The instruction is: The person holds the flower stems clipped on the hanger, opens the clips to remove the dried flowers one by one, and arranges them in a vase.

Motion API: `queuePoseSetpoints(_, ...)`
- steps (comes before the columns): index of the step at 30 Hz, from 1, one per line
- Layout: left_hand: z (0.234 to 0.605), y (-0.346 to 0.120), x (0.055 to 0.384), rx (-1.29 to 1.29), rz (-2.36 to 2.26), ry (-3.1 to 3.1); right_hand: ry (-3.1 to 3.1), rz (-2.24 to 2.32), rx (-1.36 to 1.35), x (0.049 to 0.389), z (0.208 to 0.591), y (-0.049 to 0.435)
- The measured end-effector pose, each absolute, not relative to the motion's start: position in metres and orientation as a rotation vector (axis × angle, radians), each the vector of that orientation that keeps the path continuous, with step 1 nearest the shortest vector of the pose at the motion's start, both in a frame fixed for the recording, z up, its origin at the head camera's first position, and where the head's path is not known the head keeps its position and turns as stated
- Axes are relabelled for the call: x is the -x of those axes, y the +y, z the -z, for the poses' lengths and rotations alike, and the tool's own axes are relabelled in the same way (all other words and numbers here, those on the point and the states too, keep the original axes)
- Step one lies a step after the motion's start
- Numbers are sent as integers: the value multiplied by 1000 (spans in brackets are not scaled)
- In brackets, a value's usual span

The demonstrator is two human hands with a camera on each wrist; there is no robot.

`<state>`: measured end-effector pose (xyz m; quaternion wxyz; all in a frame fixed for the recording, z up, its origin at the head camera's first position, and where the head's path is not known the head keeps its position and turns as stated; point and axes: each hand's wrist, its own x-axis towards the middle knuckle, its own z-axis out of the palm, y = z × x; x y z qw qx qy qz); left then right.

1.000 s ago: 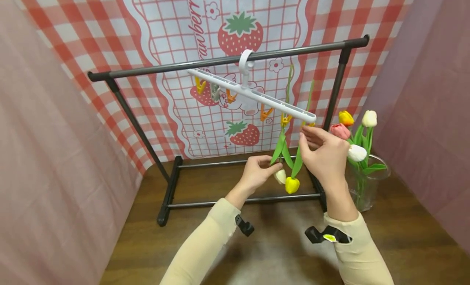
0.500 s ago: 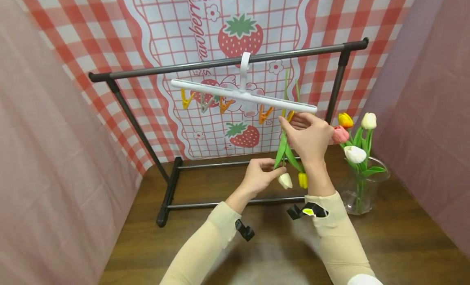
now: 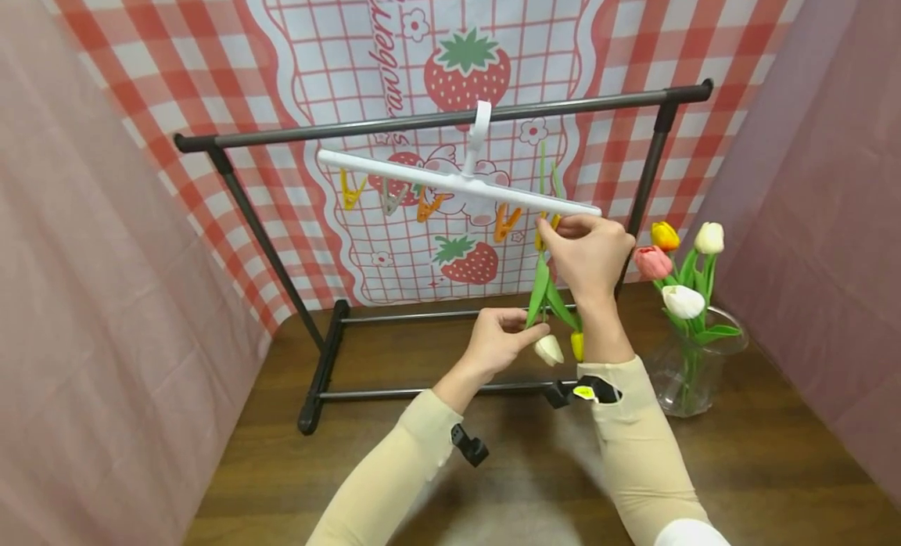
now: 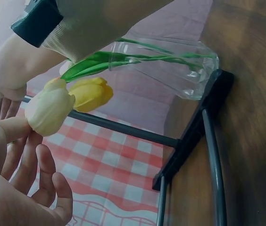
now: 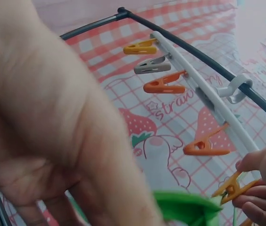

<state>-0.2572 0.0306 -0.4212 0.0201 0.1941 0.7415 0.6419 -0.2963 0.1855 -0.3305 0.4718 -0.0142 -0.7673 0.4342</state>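
White glare [image 5: 259, 20] — upper right corner, right wrist view

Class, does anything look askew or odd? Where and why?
The white hanger hangs askew, out of line with the bar above. In the left hand, a white tulip points bloom-down, unlike those in the vase.

1. The rack [image 3: 324, 130] stands on the table [image 3: 774, 468], in front of the cloth [image 3: 647, 30] and between the curtains [image 3: 105, 296].
2. The hanger [image 3: 394, 169] hooks over the rack's top bar near the middle, tilted, right end lower.
3. Beneath it, four clips [image 3: 507, 224] hang in a row: three left of the hook, one right.
4. Further right, the left tulip [image 3: 549, 350] and right tulip [image 3: 578, 346] hang head down.
5. The left fingers [image 3: 531, 335] pinch the left tulip's head; the right fingers [image 3: 552, 239], above, pinch the held clip [image 5: 233, 190].
6. Right of the rack, the vase [image 3: 693, 397] holds upright tulips [image 3: 683, 302].
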Motion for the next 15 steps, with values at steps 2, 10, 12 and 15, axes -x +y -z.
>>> queuePoseSetpoints(2, 422, 29, 257, -593, -1980, 2316, -1887, -1063, 15, 297, 329, 185)
queuePoseSetpoints(10, 433, 15, 261, -583, -1947, 2373, -1919, -1033, -12, 295, 322, 186)
queuePoseSetpoints(12, 436, 7, 260, -590, -1915, 2415, -1929, -1035, -21, 295, 322, 186)
queuePoseSetpoints(15, 442, -7, 259, -607, -1830, 2503, -1942, -1026, -30, 294, 321, 186)
